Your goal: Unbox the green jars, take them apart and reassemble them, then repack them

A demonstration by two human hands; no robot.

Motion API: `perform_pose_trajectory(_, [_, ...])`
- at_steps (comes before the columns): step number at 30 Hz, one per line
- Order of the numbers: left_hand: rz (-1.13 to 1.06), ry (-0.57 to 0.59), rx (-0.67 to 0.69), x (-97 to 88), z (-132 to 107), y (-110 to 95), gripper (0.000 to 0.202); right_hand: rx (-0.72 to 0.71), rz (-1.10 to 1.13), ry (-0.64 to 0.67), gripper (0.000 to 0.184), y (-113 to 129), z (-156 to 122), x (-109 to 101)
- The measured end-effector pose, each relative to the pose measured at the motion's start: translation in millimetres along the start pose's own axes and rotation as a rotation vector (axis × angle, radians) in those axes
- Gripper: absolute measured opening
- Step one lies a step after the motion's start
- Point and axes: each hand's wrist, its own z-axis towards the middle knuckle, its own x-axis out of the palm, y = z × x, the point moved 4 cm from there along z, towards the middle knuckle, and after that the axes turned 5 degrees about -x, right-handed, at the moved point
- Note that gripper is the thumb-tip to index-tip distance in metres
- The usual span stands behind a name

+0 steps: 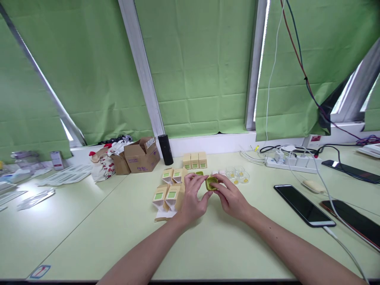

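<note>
Between my two hands, raised over the table, is a small square green cup (pixel 211 183) with its open side toward me. My left hand (pixel 194 196) grips its left edge with thumb and fingers. My right hand (pixel 233 198) holds the right side, its fingers reaching over the rim. Beside my left hand stand several small tan cartons (pixel 160 196) with green labels, some with open flaps. Behind the hands lies another green piece (pixel 199 173), partly hidden. Several clear round cups (pixel 237 175) with yellow spots sit just beyond my right hand.
Closed tan cartons (pixel 194 160) stand at the back near a black cylinder (pixel 165 149) and a cardboard box (pixel 142 156). At right lie a charging phone (pixel 304 205), a power strip (pixel 292 164) and loose cables. Plastic trays (pixel 67 175) lie at left.
</note>
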Motion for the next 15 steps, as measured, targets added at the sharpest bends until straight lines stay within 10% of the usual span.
perform_pose_trajectory(15, [0.058, 0.027, -0.028, 6.3, -2.1, 6.3, 0.051, 0.518, 0.358, -0.131, 0.030, -19.6, -2.8, 5.7])
